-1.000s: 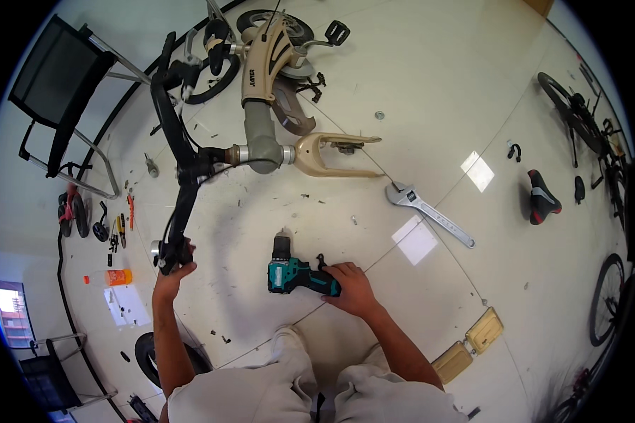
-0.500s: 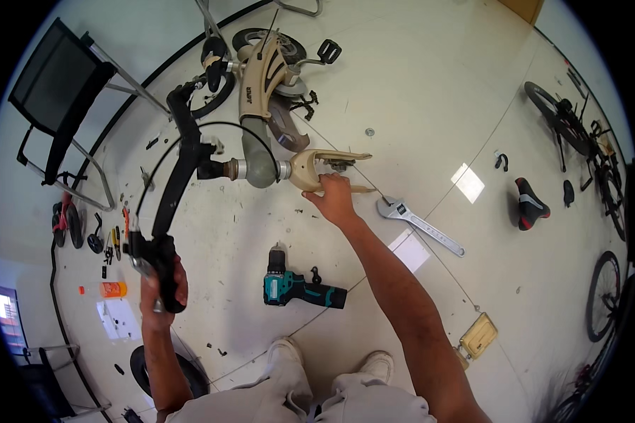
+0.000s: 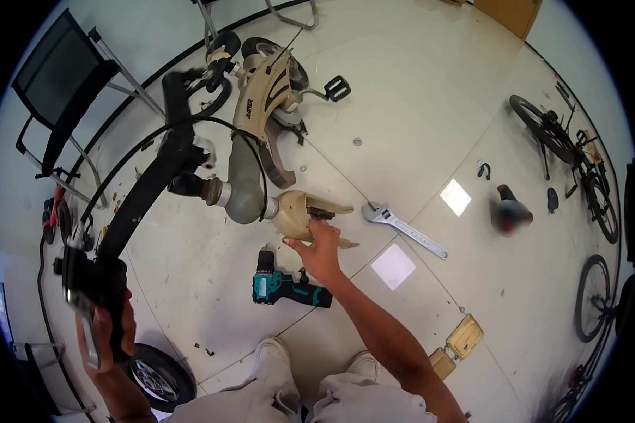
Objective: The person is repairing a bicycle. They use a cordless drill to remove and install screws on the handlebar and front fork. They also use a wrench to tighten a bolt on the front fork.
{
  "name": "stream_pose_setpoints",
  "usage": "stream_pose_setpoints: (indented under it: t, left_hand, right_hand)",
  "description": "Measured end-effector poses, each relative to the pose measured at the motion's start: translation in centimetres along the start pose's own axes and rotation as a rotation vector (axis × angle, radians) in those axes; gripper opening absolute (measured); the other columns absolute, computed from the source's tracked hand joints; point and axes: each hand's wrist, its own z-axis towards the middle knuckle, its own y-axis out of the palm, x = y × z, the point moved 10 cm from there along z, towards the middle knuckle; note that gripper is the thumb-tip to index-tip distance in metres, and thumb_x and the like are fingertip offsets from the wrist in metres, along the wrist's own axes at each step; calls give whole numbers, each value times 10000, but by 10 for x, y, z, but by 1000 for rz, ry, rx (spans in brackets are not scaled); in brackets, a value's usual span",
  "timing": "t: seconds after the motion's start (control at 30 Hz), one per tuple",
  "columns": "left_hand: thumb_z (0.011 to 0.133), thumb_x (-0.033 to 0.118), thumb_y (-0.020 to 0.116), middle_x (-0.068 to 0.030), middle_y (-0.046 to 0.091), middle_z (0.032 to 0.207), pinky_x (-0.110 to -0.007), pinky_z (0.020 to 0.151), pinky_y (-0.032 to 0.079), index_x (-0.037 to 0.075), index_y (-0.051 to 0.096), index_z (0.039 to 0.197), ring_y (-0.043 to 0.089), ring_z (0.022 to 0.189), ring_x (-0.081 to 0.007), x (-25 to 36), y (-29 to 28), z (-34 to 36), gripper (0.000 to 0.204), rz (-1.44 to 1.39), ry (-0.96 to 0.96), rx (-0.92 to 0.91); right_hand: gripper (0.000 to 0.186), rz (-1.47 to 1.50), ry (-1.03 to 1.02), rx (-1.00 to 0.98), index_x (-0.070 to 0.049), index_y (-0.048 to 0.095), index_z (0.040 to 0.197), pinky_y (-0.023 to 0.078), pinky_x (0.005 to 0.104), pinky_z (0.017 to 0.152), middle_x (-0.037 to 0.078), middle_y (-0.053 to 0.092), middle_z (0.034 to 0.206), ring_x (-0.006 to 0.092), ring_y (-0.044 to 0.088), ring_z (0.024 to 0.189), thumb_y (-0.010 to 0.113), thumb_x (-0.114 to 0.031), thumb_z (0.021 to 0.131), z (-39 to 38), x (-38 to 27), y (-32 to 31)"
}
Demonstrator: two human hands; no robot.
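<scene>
A small beige-and-grey bicycle frame (image 3: 264,99) lies partly dismantled on its side. My left hand (image 3: 111,330) is closed around the grip end of its black handlebar (image 3: 144,190), by the brake lever. With my right hand (image 3: 320,248) I grip the beige fork (image 3: 291,211), thumb on the outside and fingers reaching between the prongs. The fork sits at the lower end of the grey head tube (image 3: 245,187), and no wheel is in it. A black cable (image 3: 212,120) arcs across from the handlebar. Below the fork lies a teal-and-black cordless drill (image 3: 282,289).
An adjustable wrench (image 3: 409,233) lies right of the fork. A small wheel (image 3: 159,377) is by my left foot, a beige hinged case (image 3: 466,336) at lower right. Farther right are a saddle (image 3: 509,215) and a black bicycle (image 3: 543,127). A chair (image 3: 67,77) stands at left.
My left hand has pulled the handlebar end left and nearer to me. The fork, with my right hand on it, has come nearer and slightly left. The view has shifted somewhat.
</scene>
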Motion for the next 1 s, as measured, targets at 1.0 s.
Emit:
stream_pose_setpoints:
  t: [1.0]
  left_hand:
    - [769, 219, 606, -110, 616, 581, -306, 529, 529, -33, 626, 637, 625, 469, -196, 185, 534, 61, 285, 159, 318, -1344]
  right_hand:
    - [463, 1263, 532, 429, -10, 415, 1291, 374, 367, 1021, 73, 547, 1147, 186, 514, 1055, 584, -290, 964, -101, 110, -100]
